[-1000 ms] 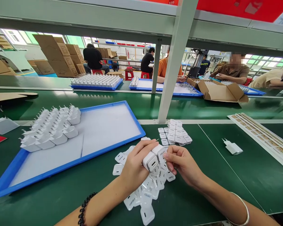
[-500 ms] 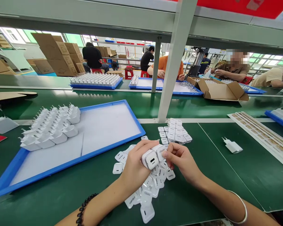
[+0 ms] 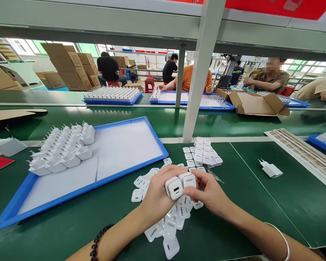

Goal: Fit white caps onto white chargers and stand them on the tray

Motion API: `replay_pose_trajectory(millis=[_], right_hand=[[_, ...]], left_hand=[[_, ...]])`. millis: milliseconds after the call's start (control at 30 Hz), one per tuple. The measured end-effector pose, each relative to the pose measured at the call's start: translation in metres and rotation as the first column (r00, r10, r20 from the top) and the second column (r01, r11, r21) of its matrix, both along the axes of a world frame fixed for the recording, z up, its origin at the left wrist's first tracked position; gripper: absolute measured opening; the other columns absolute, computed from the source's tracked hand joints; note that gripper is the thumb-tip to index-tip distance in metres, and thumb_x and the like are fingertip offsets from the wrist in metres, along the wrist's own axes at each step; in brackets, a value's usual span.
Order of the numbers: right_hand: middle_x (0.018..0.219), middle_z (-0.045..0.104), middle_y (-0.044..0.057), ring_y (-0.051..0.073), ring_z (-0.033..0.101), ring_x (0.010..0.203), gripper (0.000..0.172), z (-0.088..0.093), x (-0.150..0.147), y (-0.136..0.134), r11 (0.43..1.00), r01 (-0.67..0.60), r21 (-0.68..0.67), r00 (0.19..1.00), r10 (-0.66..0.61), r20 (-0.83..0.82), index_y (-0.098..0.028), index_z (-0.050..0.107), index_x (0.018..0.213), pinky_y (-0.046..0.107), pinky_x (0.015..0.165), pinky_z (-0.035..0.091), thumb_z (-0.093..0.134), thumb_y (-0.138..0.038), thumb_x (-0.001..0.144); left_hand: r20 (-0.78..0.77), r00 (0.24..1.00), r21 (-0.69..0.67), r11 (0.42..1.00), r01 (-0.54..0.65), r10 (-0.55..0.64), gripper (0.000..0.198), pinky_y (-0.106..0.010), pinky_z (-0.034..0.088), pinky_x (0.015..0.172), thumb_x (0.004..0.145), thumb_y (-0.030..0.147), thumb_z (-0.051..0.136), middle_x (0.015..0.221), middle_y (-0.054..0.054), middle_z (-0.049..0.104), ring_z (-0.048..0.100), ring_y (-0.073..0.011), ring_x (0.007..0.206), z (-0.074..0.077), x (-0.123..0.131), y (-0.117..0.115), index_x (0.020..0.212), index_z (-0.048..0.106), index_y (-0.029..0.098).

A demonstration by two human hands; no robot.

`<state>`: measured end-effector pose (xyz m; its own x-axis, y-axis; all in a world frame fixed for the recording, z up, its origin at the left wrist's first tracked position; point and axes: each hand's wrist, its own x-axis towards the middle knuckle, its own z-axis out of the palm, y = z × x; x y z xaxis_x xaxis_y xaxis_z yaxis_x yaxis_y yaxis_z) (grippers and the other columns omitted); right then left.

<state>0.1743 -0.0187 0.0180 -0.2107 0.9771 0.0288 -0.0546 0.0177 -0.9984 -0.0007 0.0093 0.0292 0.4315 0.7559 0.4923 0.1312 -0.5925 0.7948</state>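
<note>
My left hand [image 3: 156, 194] is closed round a white charger block [image 3: 176, 186], its port face turned toward me. My right hand [image 3: 208, 190] pinches the block's right side, where a printed label [image 3: 189, 180] shows. Both hands hover over a loose heap of small white label pieces [image 3: 168, 221] on the green table. A neater stack of the same pieces [image 3: 205, 154] lies just beyond my hands. To the left, a blue-rimmed white tray [image 3: 130, 168] carries several rows of white chargers [image 3: 63, 148] at its far left end.
A single white charger [image 3: 271, 169] lies on the table to the right. A long strip of stickers [image 3: 304, 154] runs along the right edge. A grey post [image 3: 197, 90] stands behind the stack. Other people sit across the green belt with blue trays and an open carton [image 3: 254, 103].
The charger block has turned slightly in my hands, and both hands have dropped a little toward me. My right fingers have shifted onto the block's labelled side.
</note>
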Motion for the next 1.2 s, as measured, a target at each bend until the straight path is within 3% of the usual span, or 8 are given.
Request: replay_pose_trajectory(millis=[100, 200, 300, 600, 967, 1100, 1200], right_hand=[[0.061, 0.045, -0.004, 0.012, 0.041, 0.057, 0.046, 0.002, 0.004, 0.002, 0.992, -0.025, 0.126, 0.999, 0.028, -0.019, -0.02, 0.048, 0.064, 0.026, 0.055, 0.035, 0.072, -0.058, 0.077], [0.064, 0.047, -0.003, 0.012, 0.042, 0.058, 0.044, 0.006, 0.01, 0.005, 0.984, 0.075, 0.162, 0.993, -0.058, -0.105, -0.02, 0.051, 0.07, 0.027, 0.056, 0.036, 0.053, -0.059, 0.091], [0.075, 0.052, -0.003, 0.012, 0.048, 0.065, 0.029, 0.01, 0.015, 0.009, 0.987, 0.115, 0.113, 0.989, -0.104, -0.101, -0.021, 0.056, 0.083, 0.024, 0.058, 0.04, 0.072, -0.046, 0.084], [0.076, 0.059, -0.001, 0.013, 0.057, 0.071, 0.021, 0.017, 0.024, 0.016, 0.99, -0.139, 0.02, 0.982, 0.141, -0.126, -0.02, 0.059, 0.084, 0.027, 0.068, 0.048, 0.07, -0.038, 0.087], [0.07, 0.062, -0.001, 0.014, 0.059, 0.066, 0.019, 0.012, 0.022, 0.014, 0.99, 0.087, 0.111, 0.994, -0.078, -0.077, -0.019, 0.061, 0.08, 0.027, 0.065, 0.049, 0.064, -0.035, 0.091], [0.082, 0.061, 0.0, 0.013, 0.056, 0.074, 0.012, 0.014, 0.023, 0.012, 0.984, 0.005, 0.18, 0.999, 0.001, -0.035, -0.02, 0.062, 0.088, 0.026, 0.068, 0.048, 0.065, -0.032, 0.09], [0.08, 0.059, 0.0, 0.013, 0.054, 0.072, 0.014, 0.012, 0.024, 0.013, 0.985, -0.031, 0.168, 1.0, 0.031, 0.001, -0.02, 0.061, 0.086, 0.026, 0.065, 0.047, 0.068, -0.032, 0.088]], left_hand=[[0.038, 0.999, -0.022, 0.999, 0.029, -0.028, 0.03, -0.032, 0.056, 0.079, 0.077, 0.023, 0.077, 0.103, -0.007, 0.07, 0.068, -0.0209, 0.092, 0.005, -0.001, 0.0, 0.107, 0.071, 0.022], [0.016, 0.996, -0.002, 0.997, 0.083, -0.083, 0.033, -0.033, 0.056, 0.084, 0.078, 0.019, 0.076, 0.106, -0.008, 0.071, 0.068, -0.0217, 0.097, 0.008, 0.0, -0.002, 0.11, 0.071, 0.023], [-0.016, 0.994, -0.005, 0.994, 0.111, -0.111, 0.033, -0.032, 0.055, 0.084, 0.079, 0.017, 0.073, 0.106, -0.008, 0.071, 0.067, -0.0209, 0.097, 0.009, 0.002, -0.005, 0.112, 0.07, 0.022], [0.024, 0.991, -0.037, 0.99, 0.136, -0.135, 0.043, -0.031, 0.055, 0.083, 0.074, 0.02, 0.081, 0.107, -0.004, 0.072, 0.067, -0.0203, 0.099, 0.011, -0.002, -0.005, 0.114, 0.069, 0.028], [0.019, 0.995, -0.05, 0.994, 0.1, -0.1, 0.04, -0.031, 0.053, 0.084, 0.074, 0.02, 0.082, 0.106, -0.002, 0.072, 0.067, -0.0187, 0.096, 0.009, -0.003, -0.005, 0.111, 0.069, 0.027], [0.007, 0.993, -0.076, 0.99, 0.116, -0.116, 0.041, -0.033, 0.053, 0.088, 0.074, 0.021, 0.082, 0.111, -0.004, 0.072, 0.066, -0.0208, 0.102, 0.012, -0.003, -0.006, 0.112, 0.069, 0.027], [-0.011, 0.99, -0.11, 0.985, 0.136, -0.138, 0.042, -0.033, 0.053, 0.088, 0.073, 0.022, 0.082, 0.111, -0.004, 0.072, 0.066, -0.0214, 0.103, 0.013, -0.003, -0.007, 0.113, 0.069, 0.027]])
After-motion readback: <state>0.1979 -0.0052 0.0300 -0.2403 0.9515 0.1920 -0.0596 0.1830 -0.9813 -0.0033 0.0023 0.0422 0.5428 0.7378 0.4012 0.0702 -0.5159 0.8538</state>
